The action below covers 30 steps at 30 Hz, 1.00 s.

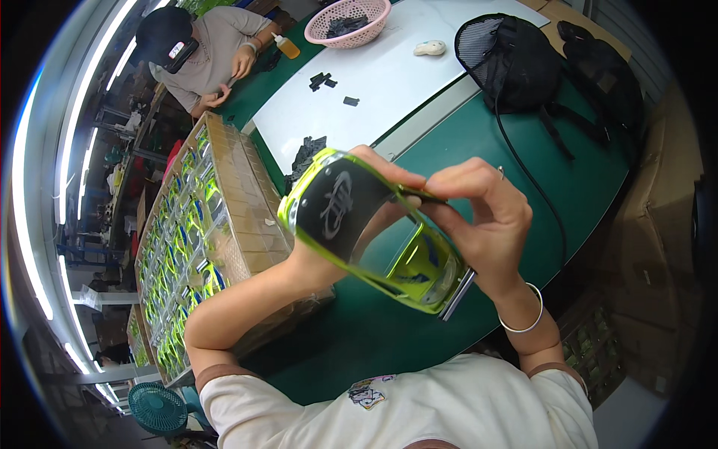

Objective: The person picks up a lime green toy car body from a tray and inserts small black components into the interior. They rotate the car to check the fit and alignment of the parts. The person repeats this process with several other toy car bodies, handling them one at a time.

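At nine o'clock, a box (254, 224) holds green pieces (176, 258). Centrally, the partly hidden left hand (383, 166) holds a green frame (348, 217); at three o'clock, the right hand (479, 213) pinches a dark strip (423, 196) against it.

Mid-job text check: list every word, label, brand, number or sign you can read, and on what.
Green-framed piece: pale looping marking on its dark area, too stylised for me to make out a word.
Co-worker's black headwear: small white label with red, too small to read.
Shirt: small coloured print, no legible lettering.
I can quote no text.
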Motion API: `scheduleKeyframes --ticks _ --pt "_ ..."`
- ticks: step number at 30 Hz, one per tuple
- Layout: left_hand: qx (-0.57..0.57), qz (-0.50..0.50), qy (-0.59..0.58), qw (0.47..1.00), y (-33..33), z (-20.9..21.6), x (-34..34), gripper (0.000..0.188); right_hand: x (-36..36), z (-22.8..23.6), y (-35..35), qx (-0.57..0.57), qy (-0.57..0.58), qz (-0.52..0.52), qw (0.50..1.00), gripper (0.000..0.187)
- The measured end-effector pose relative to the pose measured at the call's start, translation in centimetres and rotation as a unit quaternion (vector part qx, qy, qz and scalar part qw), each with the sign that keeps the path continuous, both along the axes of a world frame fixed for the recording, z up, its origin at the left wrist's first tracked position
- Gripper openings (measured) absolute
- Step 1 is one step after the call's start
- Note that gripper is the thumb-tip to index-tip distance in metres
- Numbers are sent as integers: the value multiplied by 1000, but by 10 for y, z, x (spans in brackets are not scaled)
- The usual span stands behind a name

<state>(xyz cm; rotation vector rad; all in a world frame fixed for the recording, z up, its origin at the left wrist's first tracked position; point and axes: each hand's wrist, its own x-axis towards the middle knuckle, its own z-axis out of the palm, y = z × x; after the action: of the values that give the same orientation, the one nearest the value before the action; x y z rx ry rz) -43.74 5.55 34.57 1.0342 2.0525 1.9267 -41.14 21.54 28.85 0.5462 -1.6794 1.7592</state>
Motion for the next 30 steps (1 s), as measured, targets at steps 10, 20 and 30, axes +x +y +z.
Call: scheduleKeyframes --ticks 10,20,30 --pt "-140 133 2 981 -3 5 -8 20 15 14 -5 173 -61 16 983 97" --pt "31 85 9 996 -6 -7 -9 16 24 22 -13 172 -37 -42 983 87" --pt "7 74 71 995 2 -6 -9 43 7 -1 10 -345 -235 391 820 82"
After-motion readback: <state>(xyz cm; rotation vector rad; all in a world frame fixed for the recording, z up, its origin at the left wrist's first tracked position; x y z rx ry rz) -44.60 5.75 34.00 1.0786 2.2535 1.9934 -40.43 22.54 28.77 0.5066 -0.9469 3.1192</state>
